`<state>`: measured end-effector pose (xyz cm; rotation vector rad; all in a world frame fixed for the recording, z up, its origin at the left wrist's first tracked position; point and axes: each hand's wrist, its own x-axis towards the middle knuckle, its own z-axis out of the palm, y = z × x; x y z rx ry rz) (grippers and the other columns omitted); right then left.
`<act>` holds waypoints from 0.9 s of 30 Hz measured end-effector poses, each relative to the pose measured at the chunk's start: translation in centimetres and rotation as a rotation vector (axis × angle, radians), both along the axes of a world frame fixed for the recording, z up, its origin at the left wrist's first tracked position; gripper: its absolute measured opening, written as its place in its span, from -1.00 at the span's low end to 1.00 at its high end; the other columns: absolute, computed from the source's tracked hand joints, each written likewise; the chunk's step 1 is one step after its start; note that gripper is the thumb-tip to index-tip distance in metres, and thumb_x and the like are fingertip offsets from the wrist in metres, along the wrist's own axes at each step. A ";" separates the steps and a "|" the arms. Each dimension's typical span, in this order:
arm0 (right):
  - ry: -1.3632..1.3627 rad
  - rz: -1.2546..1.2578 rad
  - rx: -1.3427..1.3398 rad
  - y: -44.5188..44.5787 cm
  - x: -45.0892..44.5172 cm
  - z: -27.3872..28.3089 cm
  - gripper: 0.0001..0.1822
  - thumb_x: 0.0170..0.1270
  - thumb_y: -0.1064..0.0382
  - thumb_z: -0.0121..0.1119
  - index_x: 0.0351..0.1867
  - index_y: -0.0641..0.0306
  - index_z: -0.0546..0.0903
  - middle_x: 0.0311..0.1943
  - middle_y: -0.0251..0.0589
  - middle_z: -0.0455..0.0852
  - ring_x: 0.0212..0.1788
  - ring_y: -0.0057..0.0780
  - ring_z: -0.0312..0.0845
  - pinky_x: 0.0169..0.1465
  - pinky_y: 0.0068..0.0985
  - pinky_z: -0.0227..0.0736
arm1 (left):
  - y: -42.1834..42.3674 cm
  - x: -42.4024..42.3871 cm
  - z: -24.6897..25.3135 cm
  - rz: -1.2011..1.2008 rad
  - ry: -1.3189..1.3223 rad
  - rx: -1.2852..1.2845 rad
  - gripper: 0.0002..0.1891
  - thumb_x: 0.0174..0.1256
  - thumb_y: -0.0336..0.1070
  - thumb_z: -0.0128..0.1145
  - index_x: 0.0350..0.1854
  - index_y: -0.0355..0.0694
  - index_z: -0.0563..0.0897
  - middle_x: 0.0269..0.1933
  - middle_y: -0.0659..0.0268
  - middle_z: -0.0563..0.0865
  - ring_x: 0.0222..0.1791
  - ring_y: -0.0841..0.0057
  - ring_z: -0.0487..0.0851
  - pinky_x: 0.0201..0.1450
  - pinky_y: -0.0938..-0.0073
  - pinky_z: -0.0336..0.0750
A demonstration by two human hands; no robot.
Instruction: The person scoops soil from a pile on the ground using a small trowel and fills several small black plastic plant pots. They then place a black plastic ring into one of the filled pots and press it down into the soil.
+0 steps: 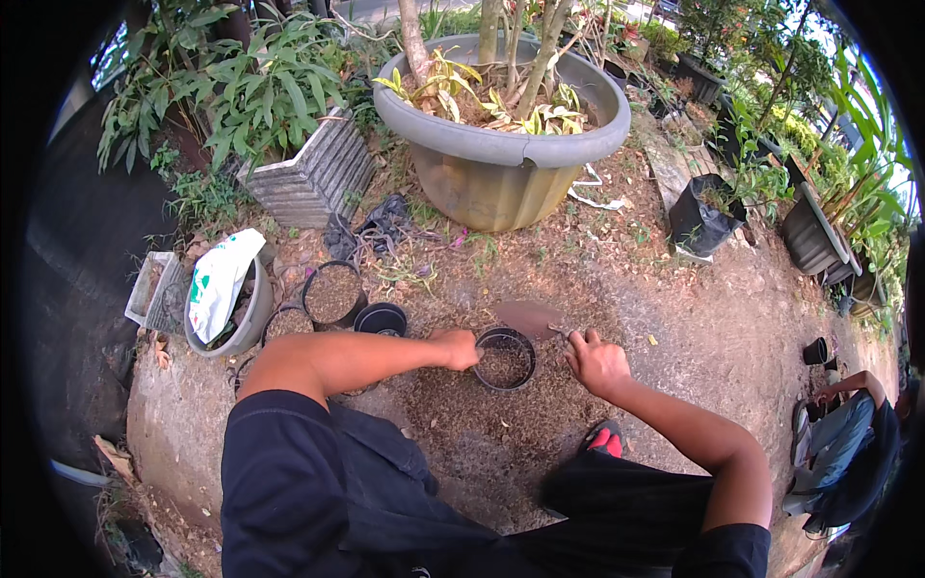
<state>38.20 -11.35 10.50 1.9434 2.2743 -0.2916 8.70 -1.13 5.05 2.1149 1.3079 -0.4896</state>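
In the head view my left hand (pixel 457 350) grips the left rim of a small black plastic plant pot (pixel 505 359), partly filled with brown soil mix. My right hand (pixel 597 361) holds a trowel (pixel 531 318) by its handle; the blurred blade lies just above and right of the pot's rim. Loose brown soil mix (pixel 455 415) is spread on the ground around the pot. Left of it stand an empty-looking black pot (pixel 380 318) and a black pot filled with soil mix (pixel 332 292). Another filled pot (pixel 287 323) is partly hidden by my left arm.
A large grey planter (pixel 498 173) with trunks stands ahead. At left are a grey pot (pixel 253 318) holding a white bag (pixel 224 282) and a ridged concrete planter (pixel 311 177). A black grow bag (pixel 704 217) stands right. Another person (pixel 845 455) sits far right near small pots.
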 end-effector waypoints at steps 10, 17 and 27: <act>0.291 -0.313 -0.287 0.6 5.7 -15.0 -0.40 0.50 -0.14 0.08 0.36 0.23 0.42 0.08 0.28 0.74 0.15 0.26 0.66 0.25 0.04 0.53 | 0.2 -1.1 -2.0 -0.088 0.000 0.035 -0.52 0.49 0.08 0.01 0.05 -0.23 0.75 0.10 -0.02 0.78 0.20 -0.01 0.70 0.27 -0.03 0.54; 0.253 -0.231 -0.213 0.5 1.6 -13.3 -0.38 0.40 -0.09 0.21 0.38 0.18 0.49 0.16 0.20 0.69 0.24 0.17 0.63 0.29 -0.04 0.53 | -0.5 -1.4 -1.6 -0.007 -0.108 0.021 -0.51 0.48 0.09 0.14 0.20 -0.20 0.65 0.14 -0.05 0.76 0.26 0.03 0.67 0.32 0.04 0.51; -0.023 0.634 -0.039 4.8 -7.2 -6.7 -0.57 0.15 0.28 0.31 0.10 0.21 0.65 0.00 -0.07 0.67 0.03 -0.11 0.73 0.00 -0.20 0.69 | 2.0 -0.4 -4.6 -0.336 -0.015 -0.033 -0.68 0.22 -0.17 0.24 -0.08 -0.23 0.81 0.03 -0.06 0.81 0.08 0.06 0.78 0.13 0.08 0.63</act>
